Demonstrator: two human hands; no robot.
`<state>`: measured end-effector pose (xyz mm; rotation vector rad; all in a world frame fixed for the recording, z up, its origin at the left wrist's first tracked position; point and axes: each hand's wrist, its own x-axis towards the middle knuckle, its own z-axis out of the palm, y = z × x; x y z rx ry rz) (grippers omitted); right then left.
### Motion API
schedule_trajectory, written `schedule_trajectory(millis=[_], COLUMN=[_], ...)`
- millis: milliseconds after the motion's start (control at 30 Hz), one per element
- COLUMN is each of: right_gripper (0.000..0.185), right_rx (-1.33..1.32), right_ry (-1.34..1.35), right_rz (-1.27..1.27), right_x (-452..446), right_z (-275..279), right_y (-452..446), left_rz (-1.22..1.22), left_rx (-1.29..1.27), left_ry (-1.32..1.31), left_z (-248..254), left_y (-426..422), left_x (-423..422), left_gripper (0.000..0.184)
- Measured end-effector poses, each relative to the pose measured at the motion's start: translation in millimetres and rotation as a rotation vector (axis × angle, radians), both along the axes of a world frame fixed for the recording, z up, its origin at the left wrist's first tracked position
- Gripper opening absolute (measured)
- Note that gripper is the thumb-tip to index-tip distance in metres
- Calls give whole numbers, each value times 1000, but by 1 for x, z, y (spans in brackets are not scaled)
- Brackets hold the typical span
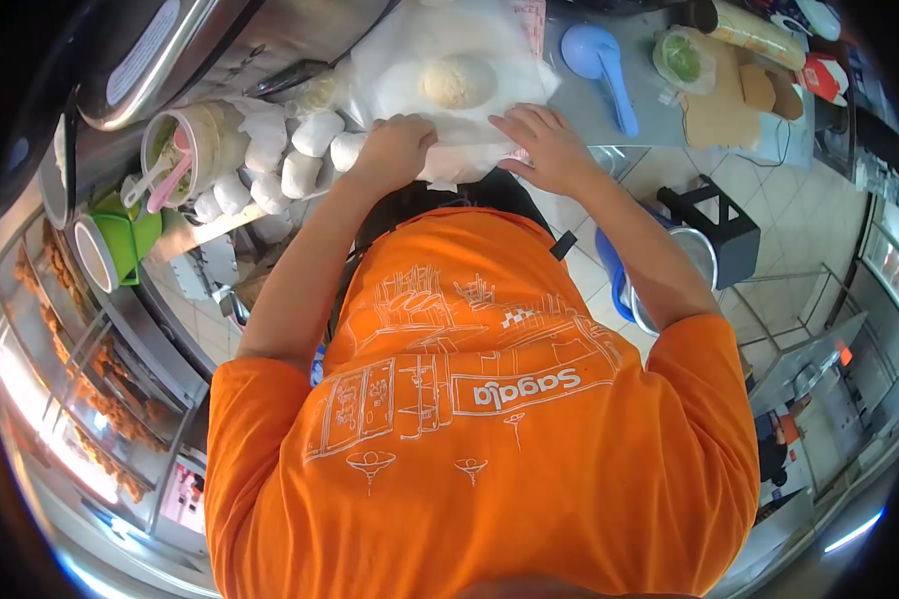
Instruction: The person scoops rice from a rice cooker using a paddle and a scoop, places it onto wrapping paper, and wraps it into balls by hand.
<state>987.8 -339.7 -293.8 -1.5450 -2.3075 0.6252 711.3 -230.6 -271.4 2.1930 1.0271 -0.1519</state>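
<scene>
A sheet of white wrapping paper (395, 75) lies at the near edge of the counter, with a rounded mound of pale rice (457, 80) on it. My left hand (398, 150) is closed, its curled fingers on the near left edge of the sheet. At the near right edge, my right hand (544, 148) holds the paper between thumb and fingers. The paper's near edge hangs between both hands, just short of the rice. Several white wrapped bundles (301, 175) are grouped beside my left hand.
Left of the bundles stands a tub (155, 140) with pink and white spoons. A blue ladle (609, 75) lies right of the paper. Farther right are a bag of something green (681, 58) and brown paper (714, 120). A black stool (714, 230) stands below.
</scene>
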Motion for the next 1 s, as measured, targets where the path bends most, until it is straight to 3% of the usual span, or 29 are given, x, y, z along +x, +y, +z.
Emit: schedule_trajectory(millis=[133, 233, 300, 433, 500, 633, 733, 800, 833, 900, 1000], right_gripper=[60, 47, 32, 22, 20, 16, 10, 19, 19, 28, 29], right_rx=[-64, -64, -119, -44, 20, 134, 0, -388, -389, -306, -414], right_ry=[61, 105, 178, 209, 145, 204, 323, 186, 192, 156, -2], right_rz=[33, -49, -112, -39, 130, 304, 179, -202, -209, -345, -385], right_x=[9, 20, 28, 37, 45, 36, 29, 22, 18, 6, -4], right_z=[-1, -15, -24, -5, 0, 7, -17, -12, -17, -27, -19], right_y=[11, 20, 25, 22, 16, 17, 20, 41, 53, 74, 85], left_rz=[197, 387, 253, 65, -53, -6, 169, 524, 517, 742, 733], left_rx=[12, 19, 295, 265, 238, 327, 146, -32, -32, -235, -251], left_ry=[-75, -69, -155, -214, -191, -406, -315, -139, -135, -46, 100], left_z=[-10, -11, -3, -3, -1, -8, -14, -13, -16, -24, -25], left_y=[-8, -13, -20, -32, -45, -60, -57, -38, -25, 1, 16], left_x=[7, 16, 17, -2, -11, -18, -16, -1, 6, 18, 30], left_gripper=[15, 14, 13, 14, 10, 7, 11, 25, 25, 38, 41])
